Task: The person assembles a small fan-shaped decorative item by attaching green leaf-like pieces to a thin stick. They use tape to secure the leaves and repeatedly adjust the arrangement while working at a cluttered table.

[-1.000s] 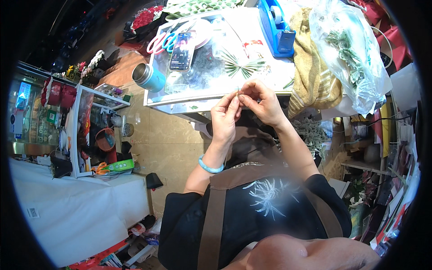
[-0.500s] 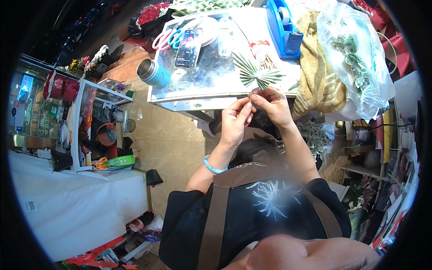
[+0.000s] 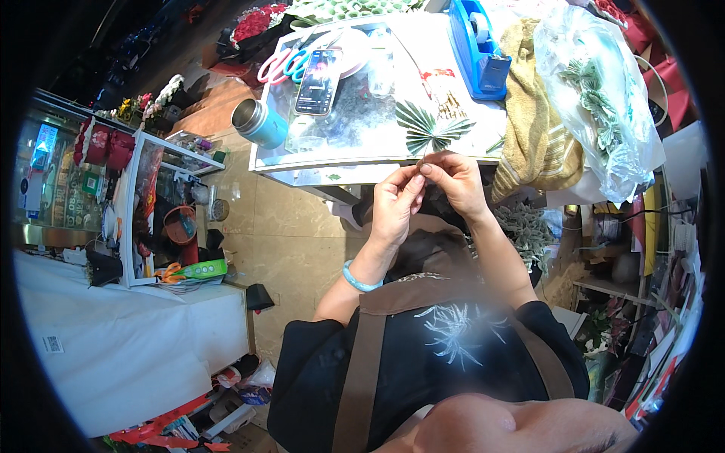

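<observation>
A pleated green paper fan [image 3: 432, 134], spread like a bow with two wings, stands just above my fingertips over the table's near edge. My right hand [image 3: 459, 185] pinches its narrow base between thumb and fingers. My left hand [image 3: 394, 208] is closed at the same spot, thumb against forefinger, with its fingertips touching the right ones. What lies right between the fingertips is mostly hidden, though it looks like a thin stem. More pleated green pieces [image 3: 591, 98] lie in a clear plastic bag [image 3: 555, 53] at the right.
On the glass-topped table [image 3: 347, 148] are a phone [image 3: 318, 83], scissors with pink and blue handles [image 3: 276, 68], a steel-and-blue tumbler [image 3: 264, 124] at the left corner, and a blue tape dispenser [image 3: 474, 57]. A mustard towel [image 3: 525, 113] hangs over the right edge.
The pleated fan has turned a little and sunk slightly, its left wing now lower. Both hands stay pinched together at its base, almost in the same place.
</observation>
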The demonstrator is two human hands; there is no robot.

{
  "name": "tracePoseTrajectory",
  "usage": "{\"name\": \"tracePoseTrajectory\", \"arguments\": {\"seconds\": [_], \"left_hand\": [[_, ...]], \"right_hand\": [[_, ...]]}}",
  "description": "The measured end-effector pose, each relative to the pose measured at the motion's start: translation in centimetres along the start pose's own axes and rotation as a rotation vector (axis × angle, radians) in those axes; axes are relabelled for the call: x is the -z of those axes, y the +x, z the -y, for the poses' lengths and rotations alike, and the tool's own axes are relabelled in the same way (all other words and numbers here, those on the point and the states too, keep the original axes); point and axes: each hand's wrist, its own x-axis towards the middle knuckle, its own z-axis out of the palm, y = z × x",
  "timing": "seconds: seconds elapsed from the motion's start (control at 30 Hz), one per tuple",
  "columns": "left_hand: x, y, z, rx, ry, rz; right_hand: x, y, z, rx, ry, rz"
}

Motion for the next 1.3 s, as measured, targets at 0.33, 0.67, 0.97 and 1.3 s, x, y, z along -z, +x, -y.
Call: {"name": "tracePoseTrajectory", "arguments": {"seconds": [0.33,0.67,0.97,1.3], "left_hand": [[-0.2,-0.3,0.5,-0.12,0.139,-0.037],[0.0,-0.2,0.4,-0.184,0.081,0.097],[-0.5,-0.1,0.6,-0.174,0.225,-0.004],[-0.4,0.1,0.5,-0.034,0.001,-0.054]], "right_hand": [[-0.8,-0.2,-0.2,0.073,-0.209,-0.098],[-0.9,-0.3,-0.2,0.051,-0.027,-0.103],[-1.0,-0.3,-0.4,0.034,-0.055,-0.144],[-0.1,-0.2,0.6,-0.072,0.077,0.024]]}}
